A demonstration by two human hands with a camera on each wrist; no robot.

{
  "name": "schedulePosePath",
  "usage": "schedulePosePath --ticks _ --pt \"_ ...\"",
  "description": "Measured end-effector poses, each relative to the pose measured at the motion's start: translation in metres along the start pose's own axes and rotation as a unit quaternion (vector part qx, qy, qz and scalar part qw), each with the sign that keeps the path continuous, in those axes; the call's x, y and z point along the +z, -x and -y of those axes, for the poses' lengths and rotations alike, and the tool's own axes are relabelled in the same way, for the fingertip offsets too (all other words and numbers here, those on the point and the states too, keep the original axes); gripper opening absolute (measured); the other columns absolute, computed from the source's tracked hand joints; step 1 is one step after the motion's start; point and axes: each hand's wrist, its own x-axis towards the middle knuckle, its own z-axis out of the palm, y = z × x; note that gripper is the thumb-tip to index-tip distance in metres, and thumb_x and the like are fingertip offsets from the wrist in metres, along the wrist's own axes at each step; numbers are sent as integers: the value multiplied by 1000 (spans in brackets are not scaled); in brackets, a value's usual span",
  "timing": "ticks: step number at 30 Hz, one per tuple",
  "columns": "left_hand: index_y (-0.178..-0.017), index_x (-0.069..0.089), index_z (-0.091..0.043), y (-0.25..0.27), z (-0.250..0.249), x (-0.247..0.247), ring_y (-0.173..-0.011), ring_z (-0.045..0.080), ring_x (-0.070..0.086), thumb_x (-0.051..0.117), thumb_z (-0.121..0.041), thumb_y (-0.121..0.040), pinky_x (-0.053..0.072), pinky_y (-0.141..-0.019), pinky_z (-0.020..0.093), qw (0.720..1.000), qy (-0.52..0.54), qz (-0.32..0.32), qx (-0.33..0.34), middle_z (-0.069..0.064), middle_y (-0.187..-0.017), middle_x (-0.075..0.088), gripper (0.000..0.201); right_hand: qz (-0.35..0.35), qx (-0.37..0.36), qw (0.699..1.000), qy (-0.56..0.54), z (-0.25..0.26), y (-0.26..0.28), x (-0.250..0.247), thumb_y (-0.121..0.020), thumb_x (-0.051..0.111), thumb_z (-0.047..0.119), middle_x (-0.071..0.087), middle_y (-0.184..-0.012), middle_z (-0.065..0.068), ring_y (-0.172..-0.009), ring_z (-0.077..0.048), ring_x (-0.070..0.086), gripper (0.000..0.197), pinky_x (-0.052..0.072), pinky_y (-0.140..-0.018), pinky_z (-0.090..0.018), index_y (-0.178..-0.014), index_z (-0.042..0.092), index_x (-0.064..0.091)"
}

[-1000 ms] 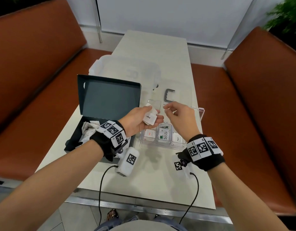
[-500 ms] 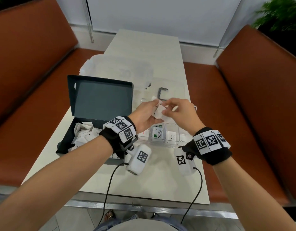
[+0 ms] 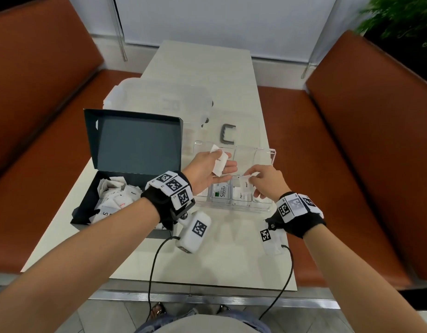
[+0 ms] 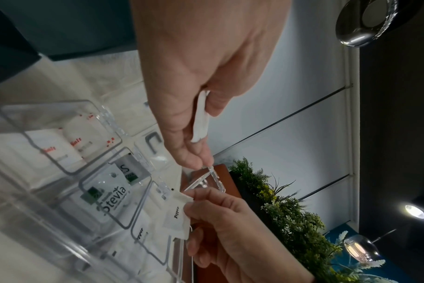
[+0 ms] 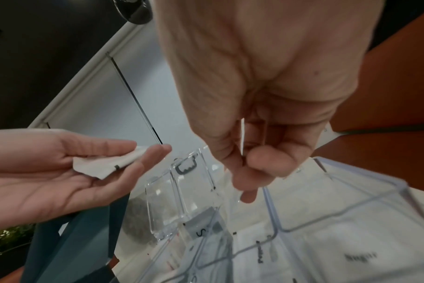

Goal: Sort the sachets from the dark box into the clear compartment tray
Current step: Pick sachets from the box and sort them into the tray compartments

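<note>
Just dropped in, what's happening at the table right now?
A person is sorting sachets out of the dark box into the clear compartment tray. The right hand pinches a Pepper sachet over the tray's near row, above a compartment that already holds a Pepper sachet. The left hand holds another white sachet between thumb and fingers, above the tray. A Stevia sachet already lies in the next compartment. Many sachets remain in the box.
</note>
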Motion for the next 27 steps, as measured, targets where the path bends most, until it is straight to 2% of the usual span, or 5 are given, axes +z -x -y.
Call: schedulePosePath --ticks 5,8,11,18,27 --pt "-122 56 -3 1 1 -8 -88 20 70 35 -24 -106 58 -70 30 1000 1 -6 -3 14 -106 69 35 -12 13 1000 12 -1 -4 8 -89 50 6 65 -61 -12 -36 -8 56 19 48 -40 -17 -90 0 68" --pt "-123 56 -2 2 1 -12 -92 21 69 35 -25 -105 57 -79 33 1000 -2 -12 1 16 -110 68 36 -4 12 998 54 0 -4 11 -87 53 9 65 -71 -19 -50 -19 55 23 47 -48 -21 -84 -7 69" --pt "-125 55 0 2 1 -16 -98 24 67 35 -24 -106 54 -87 36 1000 0 -16 1 19 -116 66 36 13 9 995 100 1 -3 15 -88 54 13 65 -78 -11 -64 -20 54 23 37 -50 -19 -81 -2 70" --pt "-127 54 0 3 0 -17 -101 25 65 35 -23 -106 53 -89 37 1000 4 -12 -4 20 -120 64 37 13 25 988 154 0 -5 19 -89 52 11 69 -89 -15 -78 -30 66 21 56 -76 -35 -91 3 72" --pt "-127 55 0 1 -1 -17 -98 24 67 35 -24 -106 53 -88 36 1000 7 -14 -7 18 -115 66 37 20 -14 974 224 -5 -5 21 -87 66 23 56 -116 -7 -94 -25 61 22 51 -79 -35 -110 21 66"
